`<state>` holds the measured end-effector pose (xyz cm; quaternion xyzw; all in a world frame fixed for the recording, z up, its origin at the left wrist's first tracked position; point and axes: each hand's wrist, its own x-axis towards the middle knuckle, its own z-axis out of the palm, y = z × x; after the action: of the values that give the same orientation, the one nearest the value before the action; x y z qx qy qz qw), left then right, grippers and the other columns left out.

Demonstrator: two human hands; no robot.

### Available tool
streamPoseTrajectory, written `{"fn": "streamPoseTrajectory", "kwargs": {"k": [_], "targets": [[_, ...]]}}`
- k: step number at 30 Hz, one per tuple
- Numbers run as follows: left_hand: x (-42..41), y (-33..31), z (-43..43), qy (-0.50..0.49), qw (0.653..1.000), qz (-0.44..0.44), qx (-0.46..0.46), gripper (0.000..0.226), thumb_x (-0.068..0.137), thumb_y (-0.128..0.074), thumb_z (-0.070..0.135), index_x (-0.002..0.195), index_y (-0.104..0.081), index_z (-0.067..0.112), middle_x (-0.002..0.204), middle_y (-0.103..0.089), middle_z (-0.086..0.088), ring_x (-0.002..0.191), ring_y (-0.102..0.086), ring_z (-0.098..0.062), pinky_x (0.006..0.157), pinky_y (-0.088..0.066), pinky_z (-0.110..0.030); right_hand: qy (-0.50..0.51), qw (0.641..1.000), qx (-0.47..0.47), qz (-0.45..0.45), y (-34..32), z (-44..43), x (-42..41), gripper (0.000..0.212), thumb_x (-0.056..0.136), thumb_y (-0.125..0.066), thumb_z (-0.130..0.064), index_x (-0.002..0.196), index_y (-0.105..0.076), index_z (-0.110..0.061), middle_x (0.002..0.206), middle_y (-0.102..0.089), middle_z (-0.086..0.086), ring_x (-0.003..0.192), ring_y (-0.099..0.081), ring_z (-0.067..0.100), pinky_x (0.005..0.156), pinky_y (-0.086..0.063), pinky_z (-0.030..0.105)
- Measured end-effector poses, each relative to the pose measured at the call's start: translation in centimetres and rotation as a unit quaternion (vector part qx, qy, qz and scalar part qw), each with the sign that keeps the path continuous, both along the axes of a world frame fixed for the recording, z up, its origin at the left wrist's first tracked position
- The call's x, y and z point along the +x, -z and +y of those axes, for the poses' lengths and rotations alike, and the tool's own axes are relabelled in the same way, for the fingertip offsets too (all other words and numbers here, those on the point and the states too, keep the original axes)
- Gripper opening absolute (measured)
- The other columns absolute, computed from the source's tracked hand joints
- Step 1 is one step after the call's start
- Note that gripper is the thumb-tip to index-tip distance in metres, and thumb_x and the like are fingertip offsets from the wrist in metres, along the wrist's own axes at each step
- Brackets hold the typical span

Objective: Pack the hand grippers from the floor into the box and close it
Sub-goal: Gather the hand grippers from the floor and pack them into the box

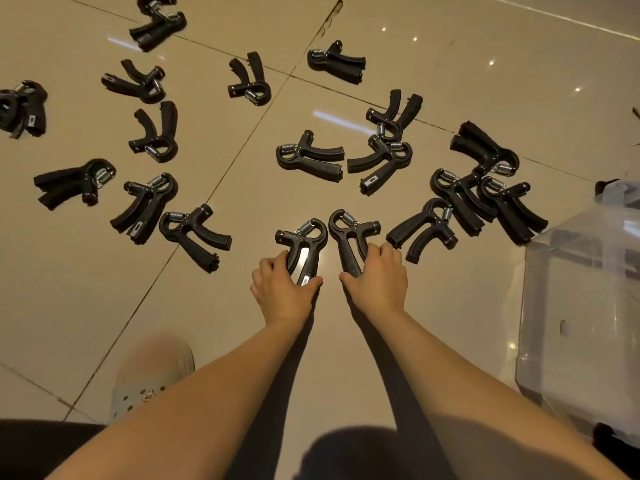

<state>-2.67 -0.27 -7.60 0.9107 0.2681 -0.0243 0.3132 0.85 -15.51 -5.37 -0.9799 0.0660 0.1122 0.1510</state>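
While both my arms reach forward over the glossy beige tile floor [450,81], my left hand [282,289] grips a black plastic hand gripper with a steel coil spring [317,251]. Fingers are curled on its left handle and the thumb is pressed at the near end. My right hand [377,278] grips a second black spring hand gripper [348,244] just right of the first, fingers curled over the right handle, thumb at the near tip. Both heads point far, springs at the far end. The two are close but apart. Can't tell if either is lifted off the tile.

Other black hand grippers lie scattered on the floor. An overlapping cluster [481,147] sits far right near the box, a few [322,152] are in the middle, and more [169,126] are spread far left.

A clear plastic box [581,306] stands on the floor at right, just beside the right cluster; what's inside can't be made out.

A pale clog shoe with holes [149,379] is near left, beside my left forearm.
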Motion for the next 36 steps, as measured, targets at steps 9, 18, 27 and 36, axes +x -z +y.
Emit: {"fn": "streamPoseTrajectory", "kwargs": {"k": [9,18,27,36], "targets": [[-0.2,-5.6,-1.2,-0.025,0.991,-0.064,-0.116,0.07,0.069,-0.084,0.029,0.128,-0.05,0.015,0.121,-0.037,0.001,0.108,-0.052,-0.026,0.099,-0.05,-0.045,0.038,0.996,0.071,0.031,-6.3,-3.4,-1.8,0.049,0.087,-0.075,-0.036,0.125,-0.056,-0.011,0.133,-0.046,0.007,0.107,-0.061,0.028,0.083,-0.049,0.032],[0.4,-19.5,-8.3,0.057,0.958,-0.223,-0.171,0.067,0.072,-0.084,0.031,0.128,-0.05,0.021,0.122,-0.043,0.005,0.111,-0.053,-0.018,0.102,-0.049,-0.04,0.102,0.988,0.065,-0.093,-20.3,-12.5,-2.5,0.054,0.084,-0.078,-0.042,0.124,-0.056,-0.013,0.135,-0.044,0.006,0.106,-0.06,0.031,0.084,-0.05,0.039],[-5.0,-30.4,-18.4,0.213,0.917,-0.289,-0.174,0.069,0.064,-0.079,0.05,0.124,-0.059,0.024,0.11,-0.051,0.009,0.108,-0.054,-0.017,0.096,-0.051,-0.048,0.118,0.983,0.049,-0.133,-32.4,-25.8,-8.0,0.057,0.075,-0.086,-0.043,0.116,-0.059,-0.013,0.116,-0.054,0.006,0.086,-0.059,0.019,0.068,-0.047,0.031],[-7.9,-31.8,-20.4,0.357,0.891,-0.263,-0.098,0.087,0.059,-0.068,0.065,0.135,-0.062,0.022,0.107,-0.054,0.007,0.109,-0.046,-0.019,0.097,-0.046,-0.05,0.105,0.989,0.043,-0.093,-36.0,-30.9,-11.1,0.057,0.073,-0.088,-0.036,0.118,-0.061,-0.013,0.108,-0.065,0.007,0.088,-0.065,0.022,0.063,-0.051,0.028]]}}
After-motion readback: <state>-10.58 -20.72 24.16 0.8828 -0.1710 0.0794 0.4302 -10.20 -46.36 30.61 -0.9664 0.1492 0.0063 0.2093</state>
